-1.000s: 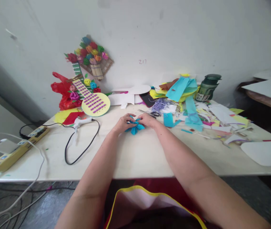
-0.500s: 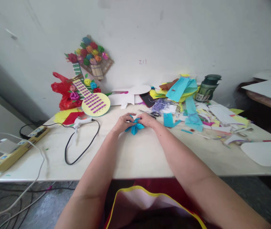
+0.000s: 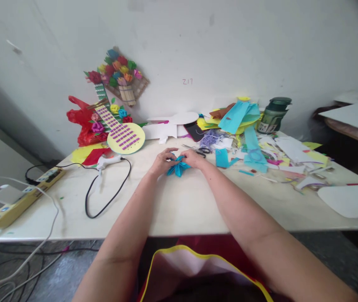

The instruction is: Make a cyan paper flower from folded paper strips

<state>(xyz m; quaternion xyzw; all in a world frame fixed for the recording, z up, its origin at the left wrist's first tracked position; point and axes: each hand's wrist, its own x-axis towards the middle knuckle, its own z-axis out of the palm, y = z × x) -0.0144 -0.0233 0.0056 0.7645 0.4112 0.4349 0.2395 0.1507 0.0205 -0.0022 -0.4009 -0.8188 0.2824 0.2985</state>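
Observation:
A blue paper flower [image 3: 179,169] with several pointed petals is held just above the middle of the table. My left hand [image 3: 165,160] pinches it from the left, its index finger raised a little. From the right, my right hand [image 3: 193,158] grips the flower's upper part between thumb and fingers. The fingers hide part of its centre. Right behind my right hand lie dark-handled scissors [image 3: 203,152]. Pieces of blue paper [image 3: 222,158] rest to the right of that hand.
A white glue gun [image 3: 109,161] with a looping black cord lies left, near a yellow power strip [image 3: 24,197]. A yellow guitar-shaped craft [image 3: 126,138] leans at the back. Paper scraps [image 3: 295,151] and a green bottle [image 3: 274,115] are at right.
The flower has turned slightly between my fingers, and its petals show at a somewhat different angle. Both hands keep almost the same place and grip.

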